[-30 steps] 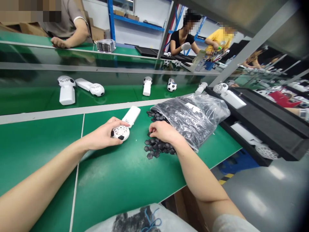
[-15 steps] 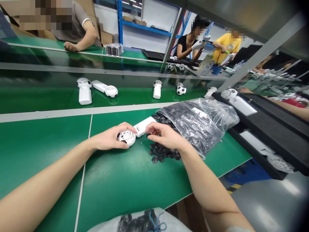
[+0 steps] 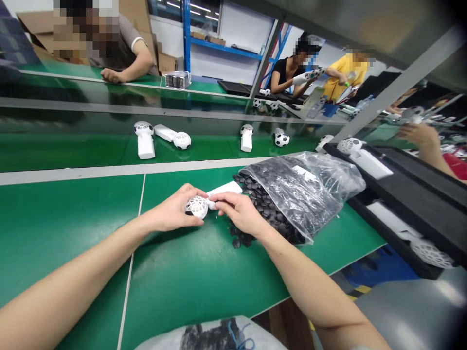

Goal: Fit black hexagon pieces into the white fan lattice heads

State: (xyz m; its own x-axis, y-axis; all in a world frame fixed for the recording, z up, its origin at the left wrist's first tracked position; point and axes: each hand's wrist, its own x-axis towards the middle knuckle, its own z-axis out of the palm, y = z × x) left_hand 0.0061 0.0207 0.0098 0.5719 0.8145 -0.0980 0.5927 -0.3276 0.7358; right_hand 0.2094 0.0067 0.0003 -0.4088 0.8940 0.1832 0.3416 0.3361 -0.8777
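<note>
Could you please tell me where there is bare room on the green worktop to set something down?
Bare: the worktop between the left forearm and grey rail, and the front patch between left and right forearm. Crowded: around the fan, black pieces and plastic bag.

A: Illumination?
B: Bright and fairly even across the green counter (image 3: 189, 291); soft dark shadow below the left hand (image 3: 173, 209). Underside of the overhead panel (image 3: 350, 24) is dim.
A: Glare?
B: White streaks on the plastic bag (image 3: 321, 180), pale sheen on the grey floor (image 3: 404, 311), bright strips in the window (image 3: 205, 13).
A: Sharpness?
B: Centre is clear. Right margin looks stretched and smeared; upper-right corner is black. Pixel blocks mask patches along the top.
</note>
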